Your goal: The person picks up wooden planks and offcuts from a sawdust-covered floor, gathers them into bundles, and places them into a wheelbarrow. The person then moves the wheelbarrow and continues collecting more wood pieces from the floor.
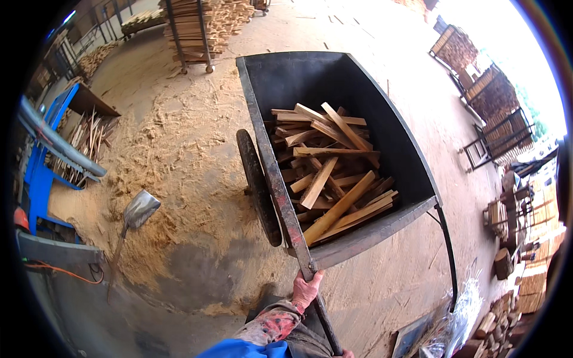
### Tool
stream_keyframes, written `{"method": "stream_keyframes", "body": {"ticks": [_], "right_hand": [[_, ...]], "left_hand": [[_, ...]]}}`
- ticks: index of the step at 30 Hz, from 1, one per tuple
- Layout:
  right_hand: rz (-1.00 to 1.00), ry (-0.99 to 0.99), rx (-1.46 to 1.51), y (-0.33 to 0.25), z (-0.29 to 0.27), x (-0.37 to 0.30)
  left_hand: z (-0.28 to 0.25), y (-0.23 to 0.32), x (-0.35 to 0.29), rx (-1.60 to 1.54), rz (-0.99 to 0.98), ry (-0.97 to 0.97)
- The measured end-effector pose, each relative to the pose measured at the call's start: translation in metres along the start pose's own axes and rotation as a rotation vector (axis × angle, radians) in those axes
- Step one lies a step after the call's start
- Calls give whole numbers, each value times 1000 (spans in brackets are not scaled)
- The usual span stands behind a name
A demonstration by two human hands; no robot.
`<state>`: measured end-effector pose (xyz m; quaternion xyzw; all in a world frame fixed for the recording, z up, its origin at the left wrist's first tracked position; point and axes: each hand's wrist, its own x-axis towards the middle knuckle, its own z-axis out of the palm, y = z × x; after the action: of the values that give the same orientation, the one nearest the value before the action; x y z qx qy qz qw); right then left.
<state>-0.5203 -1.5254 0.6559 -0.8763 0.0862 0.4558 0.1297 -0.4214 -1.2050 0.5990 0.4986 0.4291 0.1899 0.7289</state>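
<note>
A deep black metal cart point(394, 113) stands in front of me, with a pile of wooden offcuts point(331, 164) inside it. My left hand point(306, 290), in a patterned sleeve, is closed round the cart handle point(325, 322) just below the tub's near left corner. Only a sliver of my right hand point(347, 354) shows at the lower edge, beside the handle's end. Its fingers are mostly cut off by the picture.
A dark wheel point(258, 188) flanks the cart's left side; a thin leg point(449, 256) drops at its right. Sawdust point(173, 137) covers the floor at left, around a shovel point(140, 210) and blue machine point(37, 179). Stacked timber point(194, 30) stands beyond; wood racks point(501, 113) line the right.
</note>
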Motion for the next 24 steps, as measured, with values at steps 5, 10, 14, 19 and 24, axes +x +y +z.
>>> {"method": "stream_keyframes", "body": {"ticks": [5,10,14,19,24], "right_hand": [[-122,-207,60,-21,-52,75],[-227,-151,-179,-49,-76,179],[-239,-77,-335,-127,-99,201],[-415,-45,-312,-184,-126,279],[-535,-74,-281,-284,-124,297]], "left_hand": [[28,22,59,101,40,115],[36,17,137,108,105,185],[3,15,171,118,161,150],[-67,37,159,239,38,202],[-199,-46,78,373,-305,459]]}}
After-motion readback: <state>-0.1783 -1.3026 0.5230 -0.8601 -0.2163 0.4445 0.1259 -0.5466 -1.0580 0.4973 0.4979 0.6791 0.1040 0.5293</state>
